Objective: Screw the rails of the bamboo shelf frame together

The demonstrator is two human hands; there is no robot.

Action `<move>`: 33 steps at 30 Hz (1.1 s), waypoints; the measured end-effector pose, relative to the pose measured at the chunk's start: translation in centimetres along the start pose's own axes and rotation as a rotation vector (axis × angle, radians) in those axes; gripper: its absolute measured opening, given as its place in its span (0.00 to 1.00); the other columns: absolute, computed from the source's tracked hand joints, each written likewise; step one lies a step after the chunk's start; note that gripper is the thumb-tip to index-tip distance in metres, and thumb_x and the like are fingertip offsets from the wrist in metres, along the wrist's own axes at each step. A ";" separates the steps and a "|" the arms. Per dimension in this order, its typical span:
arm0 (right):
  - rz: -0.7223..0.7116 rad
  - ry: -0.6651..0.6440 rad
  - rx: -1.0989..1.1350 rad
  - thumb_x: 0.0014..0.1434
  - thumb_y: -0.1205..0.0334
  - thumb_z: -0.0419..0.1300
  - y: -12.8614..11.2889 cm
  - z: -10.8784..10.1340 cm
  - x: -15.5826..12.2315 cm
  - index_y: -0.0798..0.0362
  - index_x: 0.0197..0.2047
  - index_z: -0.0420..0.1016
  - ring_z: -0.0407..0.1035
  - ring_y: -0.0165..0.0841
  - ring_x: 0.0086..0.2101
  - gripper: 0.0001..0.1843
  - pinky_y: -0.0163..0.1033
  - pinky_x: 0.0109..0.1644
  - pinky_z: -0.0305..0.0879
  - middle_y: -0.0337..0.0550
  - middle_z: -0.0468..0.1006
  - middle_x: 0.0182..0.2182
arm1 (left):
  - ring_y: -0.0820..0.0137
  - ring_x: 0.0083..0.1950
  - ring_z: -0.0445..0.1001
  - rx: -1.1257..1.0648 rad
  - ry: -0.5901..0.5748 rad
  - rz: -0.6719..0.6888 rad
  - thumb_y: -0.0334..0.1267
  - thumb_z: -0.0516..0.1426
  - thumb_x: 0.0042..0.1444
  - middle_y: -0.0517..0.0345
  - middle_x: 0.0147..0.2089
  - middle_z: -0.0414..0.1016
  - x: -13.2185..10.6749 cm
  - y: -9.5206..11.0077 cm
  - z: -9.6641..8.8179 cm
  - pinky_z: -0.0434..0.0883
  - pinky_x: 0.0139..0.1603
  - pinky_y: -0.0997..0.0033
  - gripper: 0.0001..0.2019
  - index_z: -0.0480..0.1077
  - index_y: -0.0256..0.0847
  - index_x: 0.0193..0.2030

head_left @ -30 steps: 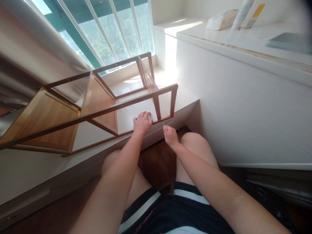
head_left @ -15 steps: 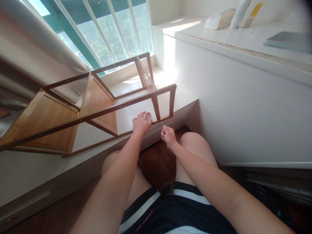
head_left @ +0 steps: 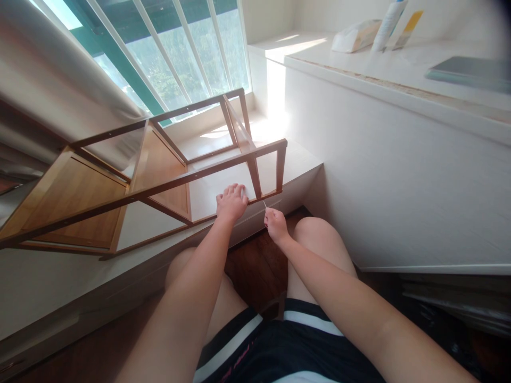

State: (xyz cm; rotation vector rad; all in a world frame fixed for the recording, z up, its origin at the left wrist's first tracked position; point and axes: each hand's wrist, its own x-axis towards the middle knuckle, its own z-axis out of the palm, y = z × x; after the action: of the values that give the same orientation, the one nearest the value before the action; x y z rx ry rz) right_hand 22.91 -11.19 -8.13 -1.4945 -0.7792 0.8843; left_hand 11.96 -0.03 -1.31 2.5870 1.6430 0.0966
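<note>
A brown wooden shelf frame (head_left: 163,173) with slatted panels lies on its side across the white window ledge. My left hand (head_left: 232,202) is on its near lower rail, fingers curled over the wood. Just to the right, below the frame's end, my right hand (head_left: 276,224) is closed in a fist. A thin pale rod (head_left: 264,204), perhaps a hex key, sticks up from that fist and meets the rail's underside beside the crosspiece. The rest of the rod is hidden in my fingers.
A barred window (head_left: 187,58) and a curtain (head_left: 75,64) stand behind the frame. To the right is a white counter (head_left: 311,53) carrying a tissue pack (head_left: 353,36), tubes and a flat dark item (head_left: 471,69). My knees are close beneath my hands.
My right hand has turned slightly at the wrist, with the rod still against the rail. My left hand and the shelf frame stay put; the view shifts slightly.
</note>
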 end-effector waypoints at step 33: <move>-0.106 0.034 -0.266 0.65 0.52 0.39 0.2 -0.6 0.5 0.51 0.20 0.57 0.60 0.29 0.22 0.24 0.33 0.29 0.53 0.37 0.65 0.17 | 0.63 0.66 0.54 0.003 -0.001 0.014 0.46 0.41 0.61 0.59 0.67 0.57 -0.1 0.0 -0.2 0.57 0.60 0.51 0.21 0.58 0.56 0.60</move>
State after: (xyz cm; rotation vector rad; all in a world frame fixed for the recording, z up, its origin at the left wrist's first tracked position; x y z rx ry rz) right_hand 23.65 -11.02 -8.32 -1.6785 -0.9704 0.6939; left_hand 11.90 -0.13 -1.12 2.6006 1.6261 0.0939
